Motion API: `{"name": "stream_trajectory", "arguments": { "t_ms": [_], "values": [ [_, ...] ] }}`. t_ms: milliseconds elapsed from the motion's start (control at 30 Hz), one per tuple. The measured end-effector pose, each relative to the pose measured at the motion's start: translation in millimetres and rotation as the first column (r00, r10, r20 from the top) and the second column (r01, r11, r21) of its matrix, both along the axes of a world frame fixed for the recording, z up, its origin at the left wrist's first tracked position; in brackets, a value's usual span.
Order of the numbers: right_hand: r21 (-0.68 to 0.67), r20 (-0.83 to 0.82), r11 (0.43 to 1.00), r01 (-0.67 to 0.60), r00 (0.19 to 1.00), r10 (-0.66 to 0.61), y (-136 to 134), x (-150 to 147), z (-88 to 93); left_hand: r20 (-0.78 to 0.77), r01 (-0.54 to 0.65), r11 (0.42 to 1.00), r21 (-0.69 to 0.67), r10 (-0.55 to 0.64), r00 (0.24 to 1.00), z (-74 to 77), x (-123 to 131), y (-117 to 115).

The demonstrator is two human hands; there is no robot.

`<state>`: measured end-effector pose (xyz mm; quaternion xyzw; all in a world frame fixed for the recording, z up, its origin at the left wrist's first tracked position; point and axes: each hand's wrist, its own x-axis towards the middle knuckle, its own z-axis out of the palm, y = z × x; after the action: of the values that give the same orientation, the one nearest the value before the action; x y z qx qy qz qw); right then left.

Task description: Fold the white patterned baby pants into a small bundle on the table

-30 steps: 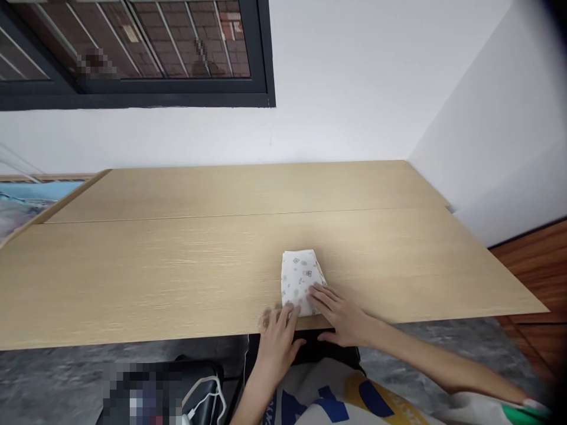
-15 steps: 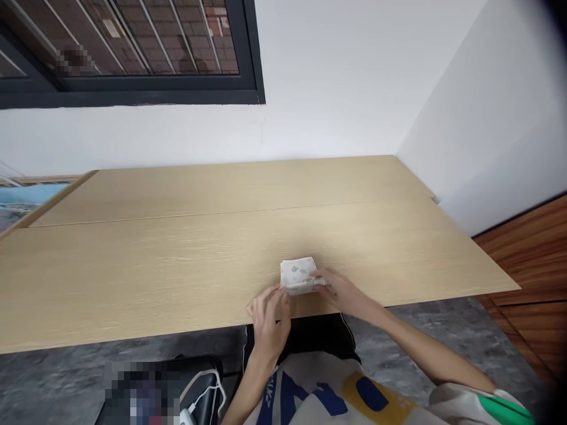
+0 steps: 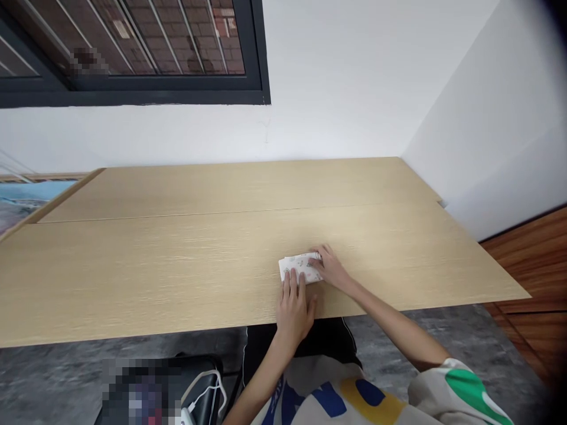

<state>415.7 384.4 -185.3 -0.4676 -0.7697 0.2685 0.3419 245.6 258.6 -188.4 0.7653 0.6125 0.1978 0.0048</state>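
A small folded white cloth (image 3: 297, 264) with a faint printed pattern lies on the light wooden table (image 3: 177, 265), close to its near edge. My left hand (image 3: 296, 306) rests flat on the cloth's near side, fingers stretched out on it. My right hand (image 3: 331, 269) presses on the cloth's right end with its fingers laid over it. Both forearms reach in from below. The right arm wears a white sleeve with a green patch.
The table runs to a white wall at the back and another on the right. A dark-framed window (image 3: 133, 53) is at the upper left. A dark bag with a white cable (image 3: 199, 395) sits on the grey floor by my legs.
The cloth has been folded over once more and is now shorter. Both hands have moved forward onto it and flattened; the left hand was off the cloth before.
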Motion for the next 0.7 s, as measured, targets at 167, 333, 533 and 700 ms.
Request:
{"name": "stream_trajectory", "arguments": {
  "t_ms": [167,333,533,700],
  "values": [
    [0.082,-0.025,0.994,0.071,0.997,-0.069,43.4,0.3,-7.7,-0.036,0.029,0.997,-0.066,-0.031,0.999,4.1,-2.9,43.6],
    [0.128,-0.024,0.982,0.140,0.990,-0.138,87.6,-8.2,-10.2,-0.055,0.000,0.984,-0.176,-0.009,0.998,9.0,-0.5,104.0],
    [0.159,0.017,0.971,0.177,0.983,-0.182,135.7,-20.8,-7.1,-0.029,-0.033,0.977,-0.210,0.028,0.999,15.1,0.9,167.2],
    [0.176,0.101,0.966,0.189,0.973,-0.209,168.9,-31.9,3.8,0.000,-0.051,0.988,-0.146,0.052,0.999,16.6,-5.9,199.1]
  ]
}}
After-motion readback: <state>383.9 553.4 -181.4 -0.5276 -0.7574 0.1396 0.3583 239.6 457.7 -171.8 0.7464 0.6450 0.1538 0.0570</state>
